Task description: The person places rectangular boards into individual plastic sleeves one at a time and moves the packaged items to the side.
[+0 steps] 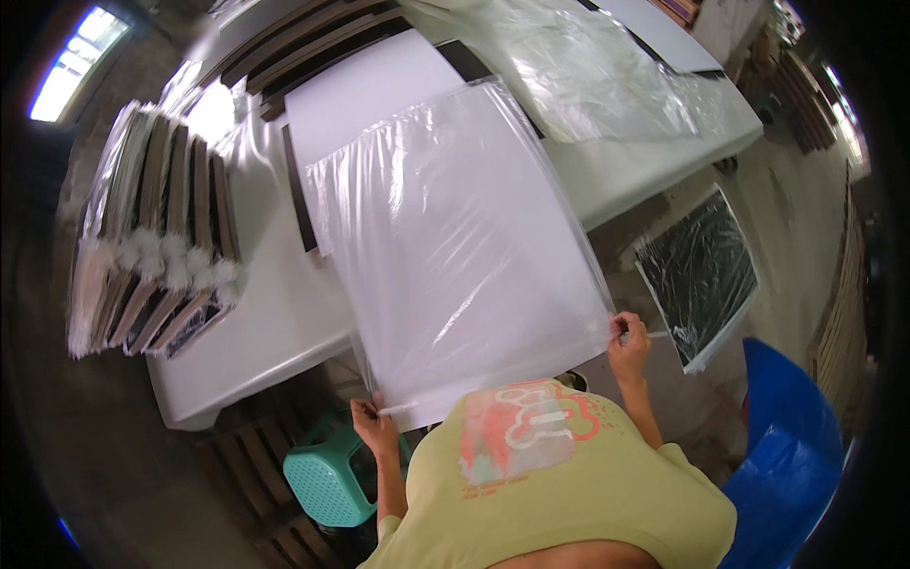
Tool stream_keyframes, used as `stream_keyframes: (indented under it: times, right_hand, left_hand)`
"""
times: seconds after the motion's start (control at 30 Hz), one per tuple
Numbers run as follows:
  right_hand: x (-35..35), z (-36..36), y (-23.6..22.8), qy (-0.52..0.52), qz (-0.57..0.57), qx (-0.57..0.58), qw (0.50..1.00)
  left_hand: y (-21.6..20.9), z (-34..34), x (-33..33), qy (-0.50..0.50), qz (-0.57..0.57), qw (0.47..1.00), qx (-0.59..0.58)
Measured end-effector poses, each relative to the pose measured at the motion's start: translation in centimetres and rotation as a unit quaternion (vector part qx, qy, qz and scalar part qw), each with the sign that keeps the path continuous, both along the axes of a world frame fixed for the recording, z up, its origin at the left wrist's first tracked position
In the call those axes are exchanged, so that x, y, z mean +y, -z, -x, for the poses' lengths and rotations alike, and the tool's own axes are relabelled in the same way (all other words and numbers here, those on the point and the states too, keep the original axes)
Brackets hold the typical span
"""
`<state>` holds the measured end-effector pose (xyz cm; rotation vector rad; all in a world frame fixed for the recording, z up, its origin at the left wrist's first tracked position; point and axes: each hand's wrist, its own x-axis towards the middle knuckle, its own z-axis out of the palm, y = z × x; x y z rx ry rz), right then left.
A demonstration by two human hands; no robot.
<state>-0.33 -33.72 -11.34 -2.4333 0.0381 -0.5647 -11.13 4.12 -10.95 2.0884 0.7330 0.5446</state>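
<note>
Now, both hands on clear film

Sheet before you: white, faint lilac cast. Plastic sleeve over it: clear, streaked with bright white glints. Your shirt: pale yellow-green; chest print coral, white and greyish lilac. Tabletop: glossy white. To your left, stack banded brown, black, whitish. Stool: mint green, dotted with holes. To your right, wrapped panel black, pale-edged; curved plastic piece bright blue.
</note>
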Motion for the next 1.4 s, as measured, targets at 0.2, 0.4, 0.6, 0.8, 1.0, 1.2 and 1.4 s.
stream_keyframes:
  times: [0.2,0.4,0.6,0.8,1.0,1.2,1.4]
  right_hand:
    - [-4.5,3.8,-1.3,-0.087,-0.008,0.076,0.993]
    - [-7.7,-0.5,0.0,0.130,-0.388,0.053,0.911]
    - [-4.9,-3.5,2.5,-0.145,-0.203,0.226,0.942]
    - [-9.8,6.5,1.4,0.000,-0.335,0.230,0.914]
    - [-12.5,16.0,7.7,0.247,-0.564,0.052,0.786]
    - [-21.6,14.4,13.0,0.406,-0.609,-0.017,0.681]
    - [-32.0,14.4,22.6,0.492,-0.537,0.070,0.681]
  left_hand:
    - [0.1,4.2,0.3,0.082,0.021,0.993,0.088]
    - [0.3,1.8,3.8,0.020,0.302,0.947,-0.111]
    - [-0.4,-5.8,-0.5,0.215,0.318,0.920,0.083]
    - [-3.3,-4.8,-6.3,0.346,0.174,0.902,0.188]
    - [-2.6,-11.2,-17.3,0.381,0.113,0.901,0.175]
    - [5.0,-20.8,-31.8,0.487,0.232,0.835,0.106]
    - [4.5,-18.1,-27.5,0.623,-0.038,0.763,0.169]
